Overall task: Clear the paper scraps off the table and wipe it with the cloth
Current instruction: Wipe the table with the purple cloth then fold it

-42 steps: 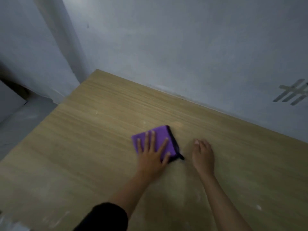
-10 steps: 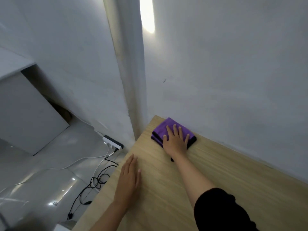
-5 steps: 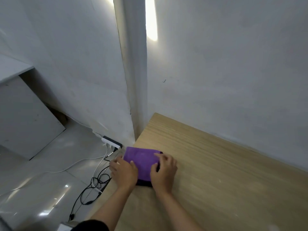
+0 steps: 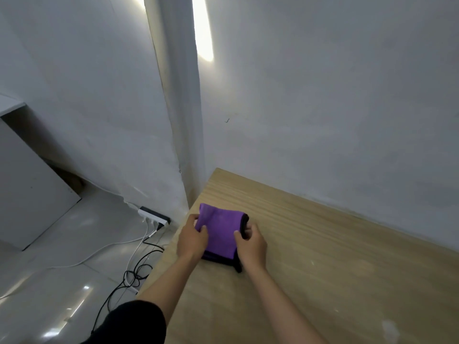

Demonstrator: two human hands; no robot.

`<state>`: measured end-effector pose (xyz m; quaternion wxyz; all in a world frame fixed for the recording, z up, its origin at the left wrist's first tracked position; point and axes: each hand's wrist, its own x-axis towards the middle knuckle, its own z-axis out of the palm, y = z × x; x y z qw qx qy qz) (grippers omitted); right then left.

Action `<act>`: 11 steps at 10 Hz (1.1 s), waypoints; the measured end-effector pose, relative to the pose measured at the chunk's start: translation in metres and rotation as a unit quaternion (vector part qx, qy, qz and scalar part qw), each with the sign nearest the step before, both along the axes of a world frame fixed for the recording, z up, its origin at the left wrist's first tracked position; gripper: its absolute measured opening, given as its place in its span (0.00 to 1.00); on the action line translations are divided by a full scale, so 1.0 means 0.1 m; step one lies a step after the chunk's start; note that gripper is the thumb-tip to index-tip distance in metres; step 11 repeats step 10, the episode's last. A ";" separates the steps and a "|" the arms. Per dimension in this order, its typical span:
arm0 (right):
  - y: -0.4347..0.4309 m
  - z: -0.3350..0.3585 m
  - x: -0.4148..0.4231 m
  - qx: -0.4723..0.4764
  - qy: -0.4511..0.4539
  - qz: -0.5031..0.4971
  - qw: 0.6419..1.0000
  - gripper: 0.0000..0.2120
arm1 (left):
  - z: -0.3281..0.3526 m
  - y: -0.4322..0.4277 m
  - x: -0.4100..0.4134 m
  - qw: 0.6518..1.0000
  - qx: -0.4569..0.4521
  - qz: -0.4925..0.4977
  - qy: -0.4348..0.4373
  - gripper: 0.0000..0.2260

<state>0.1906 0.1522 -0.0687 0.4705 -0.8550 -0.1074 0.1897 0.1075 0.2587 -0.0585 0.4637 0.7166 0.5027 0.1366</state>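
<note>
A folded purple cloth (image 4: 221, 232) with a black edge lies near the left edge of the wooden table (image 4: 310, 244). My left hand (image 4: 191, 240) pinches the cloth's left side. My right hand (image 4: 252, 247) grips its right side, where the black edge curls up. The far part of the cloth is lifted a little off the wood. No paper scraps show on the table, only a few pale smudges at the lower right.
A white wall runs along the table's far side, with a pillar (image 4: 178, 108) at the far left corner. On the floor to the left lie a power strip (image 4: 154, 218) and tangled black and white cables (image 4: 129, 274). A grey panel (image 4: 27, 189) leans at far left.
One hand wiped the cloth at the far corner a second ago. The cloth has since come back along the left edge, and both hands now hold it by its sides.
</note>
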 end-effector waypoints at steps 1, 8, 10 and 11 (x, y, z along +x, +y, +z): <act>-0.04 0.09 0.35 0.034 0.027 -0.018 0.999 0.12 | 0.11 0.05 0.35 0.996 -0.054 -0.056 -0.033 0.18; -0.19 -0.19 0.82 -0.208 -0.140 0.258 0.933 0.30 | -0.17 0.12 0.76 0.857 0.234 -0.354 0.292 0.24; -0.38 -0.08 0.62 -0.120 -0.196 0.147 0.962 0.21 | 0.00 0.07 0.54 0.898 0.298 -0.302 0.116 0.17; -0.38 -0.08 0.62 -0.120 -0.196 0.147 0.962 0.21 | 0.00 0.07 0.54 0.898 0.298 -0.302 0.116 0.17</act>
